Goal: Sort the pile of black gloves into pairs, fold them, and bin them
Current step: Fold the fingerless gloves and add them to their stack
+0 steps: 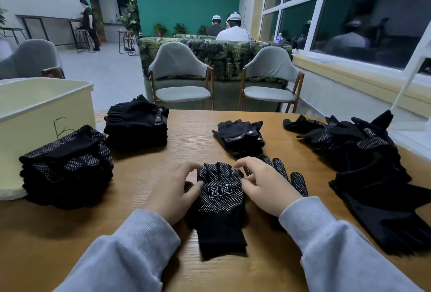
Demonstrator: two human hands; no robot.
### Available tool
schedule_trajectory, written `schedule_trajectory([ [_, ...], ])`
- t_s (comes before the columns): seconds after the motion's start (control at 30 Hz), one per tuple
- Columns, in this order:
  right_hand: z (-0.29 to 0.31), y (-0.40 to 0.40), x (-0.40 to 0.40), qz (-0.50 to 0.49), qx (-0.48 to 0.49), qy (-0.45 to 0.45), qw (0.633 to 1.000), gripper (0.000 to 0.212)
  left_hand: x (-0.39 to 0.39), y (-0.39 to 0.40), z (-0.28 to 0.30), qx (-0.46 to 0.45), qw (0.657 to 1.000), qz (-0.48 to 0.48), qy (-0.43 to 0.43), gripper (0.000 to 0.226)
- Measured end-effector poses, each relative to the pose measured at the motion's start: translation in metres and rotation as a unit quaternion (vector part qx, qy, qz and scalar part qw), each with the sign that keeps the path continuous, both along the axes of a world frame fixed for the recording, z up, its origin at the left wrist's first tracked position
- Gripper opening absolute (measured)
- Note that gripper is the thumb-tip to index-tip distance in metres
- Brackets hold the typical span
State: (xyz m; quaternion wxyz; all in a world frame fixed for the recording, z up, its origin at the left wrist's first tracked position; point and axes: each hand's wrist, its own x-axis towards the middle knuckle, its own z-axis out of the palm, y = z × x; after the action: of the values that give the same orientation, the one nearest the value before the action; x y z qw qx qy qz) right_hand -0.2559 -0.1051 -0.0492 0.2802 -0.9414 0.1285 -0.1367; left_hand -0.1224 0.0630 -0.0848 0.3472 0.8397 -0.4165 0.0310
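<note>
Grey sleeves [130,252] come in from the bottom edge, and both hands meet over a dotted glove [219,200] lying palm-up at the near middle of the wooden table [191,149], cuff toward the person. Left hand [172,189] pinches the glove's left edge, thumb against the palm print and fingertips curled at the finger roots. Right hand [263,184] grips the opposite edge the same way, apparently to square this glove over its partner before folding. Fingers of a second glove [289,175] stick out from under the right hand, so the pair seems not yet lined up.

Sorted work sits to the left, within reach of the pale bin [46,105]: a dotted stack [67,165] beside it and a plain stack [137,123] just behind. A small bundle [240,137] lies beyond the hands. Loose gloves [363,151] are heaped on the right, well apart from the finished stacks, likely so sorted and unsorted stay separate. Much of the pile remains.
</note>
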Motion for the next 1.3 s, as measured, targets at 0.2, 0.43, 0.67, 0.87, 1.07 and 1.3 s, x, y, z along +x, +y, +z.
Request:
schedule_trajectory([
  [0.2,-0.001,-0.003,0.025,0.005,0.021,0.003,1.000,0.032,0.010,-0.020,-0.004,-0.022,0.998,0.062,0.017,0.033],
  [0.43,-0.017,-0.008,0.033,-0.019,0.092,-0.040,0.995,0.025,0.020,-0.019,-0.009,-0.066,0.988,-0.027,0.135,0.023],
  [0.67,-0.014,-0.009,0.030,0.042,0.101,-0.035,0.993,0.035,0.033,-0.037,-0.008,-0.040,0.982,-0.109,0.151,0.035],
  [0.87,-0.022,-0.008,0.035,0.048,0.080,-0.040,0.995,0.044,0.041,-0.049,-0.011,0.015,0.993,-0.068,0.099,0.032],
  [1.07,-0.029,-0.013,0.038,0.041,0.029,-0.039,0.998,0.041,0.038,-0.055,-0.012,0.064,0.998,-0.005,0.016,0.045],
  [1.3,-0.027,-0.017,0.037,-0.029,-0.032,-0.064,0.997,0.036,0.033,-0.050,-0.011,0.050,0.997,0.030,-0.050,0.022],
])
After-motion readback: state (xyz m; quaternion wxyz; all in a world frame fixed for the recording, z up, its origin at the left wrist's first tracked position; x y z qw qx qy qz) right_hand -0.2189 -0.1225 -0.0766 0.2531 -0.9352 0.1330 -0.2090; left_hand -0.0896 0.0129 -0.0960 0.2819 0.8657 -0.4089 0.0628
